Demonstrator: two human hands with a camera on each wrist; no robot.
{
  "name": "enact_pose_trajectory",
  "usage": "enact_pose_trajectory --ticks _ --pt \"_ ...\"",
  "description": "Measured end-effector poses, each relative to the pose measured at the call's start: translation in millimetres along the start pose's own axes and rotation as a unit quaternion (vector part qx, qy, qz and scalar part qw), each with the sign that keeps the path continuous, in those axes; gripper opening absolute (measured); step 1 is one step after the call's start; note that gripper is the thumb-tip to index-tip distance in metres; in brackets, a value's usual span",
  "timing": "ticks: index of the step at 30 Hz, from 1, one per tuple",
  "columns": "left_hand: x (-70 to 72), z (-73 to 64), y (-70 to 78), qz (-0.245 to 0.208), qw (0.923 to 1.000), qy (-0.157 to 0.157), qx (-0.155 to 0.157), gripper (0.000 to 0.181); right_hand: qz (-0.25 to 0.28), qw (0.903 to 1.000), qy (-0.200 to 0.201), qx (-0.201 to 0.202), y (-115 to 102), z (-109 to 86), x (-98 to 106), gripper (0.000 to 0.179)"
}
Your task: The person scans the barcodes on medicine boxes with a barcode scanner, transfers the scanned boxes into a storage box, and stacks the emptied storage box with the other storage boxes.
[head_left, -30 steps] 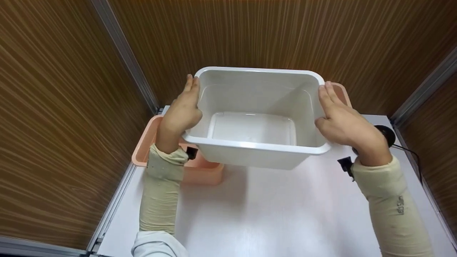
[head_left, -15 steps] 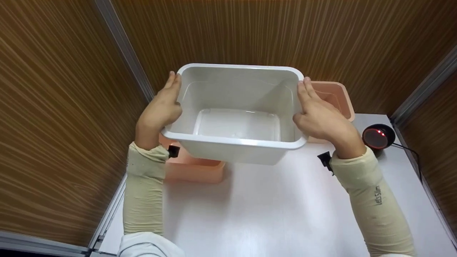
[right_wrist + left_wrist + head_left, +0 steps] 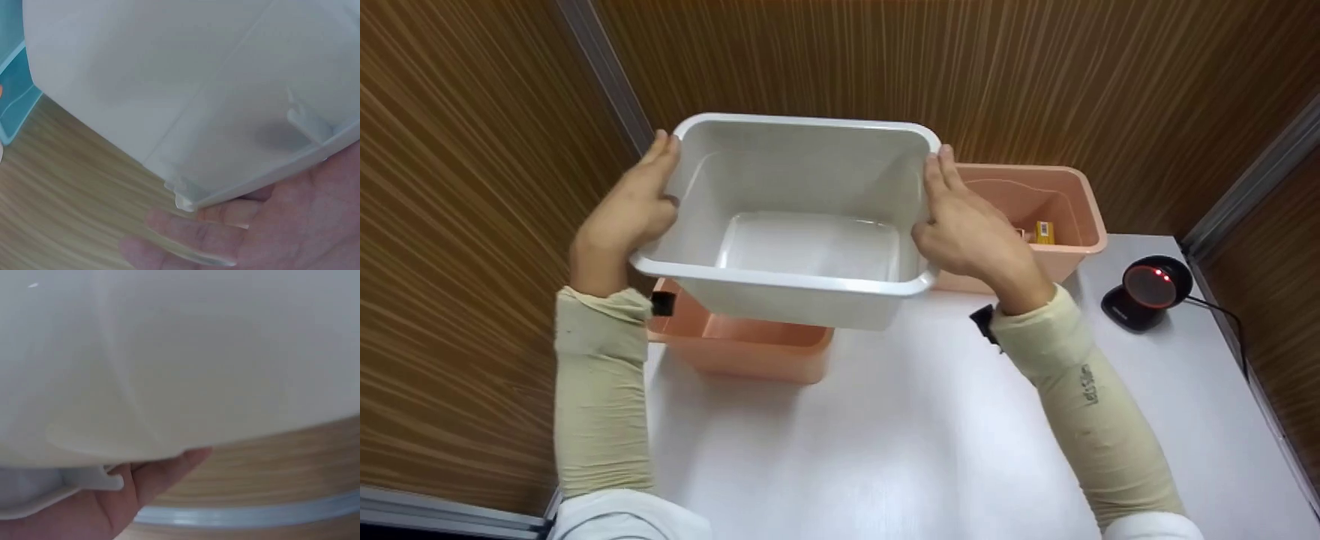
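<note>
A white plastic bin (image 3: 780,281) is held up above the table, its inside facing me with nothing in it. My left hand (image 3: 626,210) grips the bin's left rim, thumb side over the edge. On the opposite side my right hand (image 3: 967,229) holds the right rim, with two fingers stretched along it. In the left wrist view, fingers (image 3: 163,475) show beneath the bin's wall (image 3: 214,382). The right wrist view shows fingers (image 3: 197,233) outside the ribbed rim (image 3: 259,180).
Below the white bin stands a peach bin (image 3: 757,360), partly covered. Another peach bin (image 3: 1072,259) at the back right contains a small yellow box (image 3: 1044,232). A black scanner (image 3: 1147,292) with red lights and a cable stands on the white table (image 3: 900,450). Wood-patterned walls (image 3: 840,60) surround it.
Both hands have carried the white bin left and slightly toward the back wall. More of the back right peach bin, its yellow box and the black scanner now shows.
</note>
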State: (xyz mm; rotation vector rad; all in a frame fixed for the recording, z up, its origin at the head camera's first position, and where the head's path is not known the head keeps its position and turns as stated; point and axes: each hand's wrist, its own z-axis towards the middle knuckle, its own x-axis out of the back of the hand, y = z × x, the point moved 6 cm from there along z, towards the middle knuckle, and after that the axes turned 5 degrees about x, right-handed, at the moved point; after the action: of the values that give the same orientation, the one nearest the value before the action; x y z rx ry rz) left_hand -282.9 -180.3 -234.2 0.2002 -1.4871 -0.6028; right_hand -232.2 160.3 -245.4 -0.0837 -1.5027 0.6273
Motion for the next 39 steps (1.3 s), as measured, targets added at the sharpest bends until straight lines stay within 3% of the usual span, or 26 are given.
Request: enact_pose_trajectory --ticks 6,13,26,39 --pt "26.9 -2.5 -27.0 0.008 0.9998 0.006 0.019 0.076 -0.004 0.9999 -0.009 -0.004 -25.9 18.8 -20.9 0.082" --pt "30.5 -10.0 -55.9 0.015 0.9989 0.012 0.043 0.074 0.002 0.9998 -0.02 -0.007 -41.8 27.1 -48.1 0.08" --pt "12.4 -27.1 -98.1 -0.004 0.9972 0.016 0.072 0.072 -0.005 0.9987 -0.049 -0.014 -51.5 34.5 -86.3 0.079" --pt "-23.5 -21.7 -120.3 -0.029 0.9958 0.0 0.086 0.071 -0.024 0.9967 -0.073 -0.024 -38.0 37.2 -109.8 0.08"
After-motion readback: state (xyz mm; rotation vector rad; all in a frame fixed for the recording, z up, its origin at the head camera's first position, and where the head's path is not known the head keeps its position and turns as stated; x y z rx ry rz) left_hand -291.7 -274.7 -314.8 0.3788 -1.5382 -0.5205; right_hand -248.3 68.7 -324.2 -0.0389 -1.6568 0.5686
